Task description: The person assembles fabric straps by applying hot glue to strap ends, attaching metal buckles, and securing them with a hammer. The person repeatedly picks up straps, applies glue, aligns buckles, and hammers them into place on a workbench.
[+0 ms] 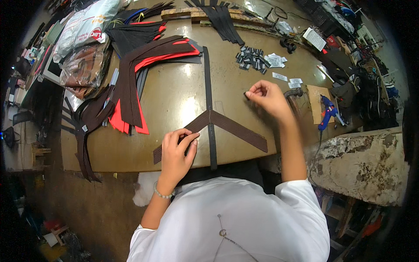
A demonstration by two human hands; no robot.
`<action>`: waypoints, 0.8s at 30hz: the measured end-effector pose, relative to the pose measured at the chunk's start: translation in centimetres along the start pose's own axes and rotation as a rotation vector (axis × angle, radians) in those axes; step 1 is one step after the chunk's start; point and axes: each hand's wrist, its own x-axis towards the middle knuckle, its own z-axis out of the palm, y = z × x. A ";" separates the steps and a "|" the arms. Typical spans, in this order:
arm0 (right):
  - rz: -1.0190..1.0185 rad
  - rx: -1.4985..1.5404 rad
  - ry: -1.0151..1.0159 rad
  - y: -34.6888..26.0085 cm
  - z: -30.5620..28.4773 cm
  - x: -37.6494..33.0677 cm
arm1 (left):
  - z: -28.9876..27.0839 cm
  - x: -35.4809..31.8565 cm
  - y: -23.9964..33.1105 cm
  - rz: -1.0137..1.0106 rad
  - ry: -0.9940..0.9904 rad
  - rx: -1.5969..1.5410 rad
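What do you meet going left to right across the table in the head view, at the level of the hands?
Stack of brown and red strips → left hand → black strap → right hand → blue glue gun.

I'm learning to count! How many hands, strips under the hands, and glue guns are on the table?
Hands: 2, the left hand and the right hand
Brown V-shaped strip: 1
Long black strip: 1
Blue glue gun: 1
Total: 5
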 end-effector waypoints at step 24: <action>-0.289 -0.214 0.264 -0.2 11.7 -7.3 | -0.1 0.1 2.3 0.226 -0.293 -0.116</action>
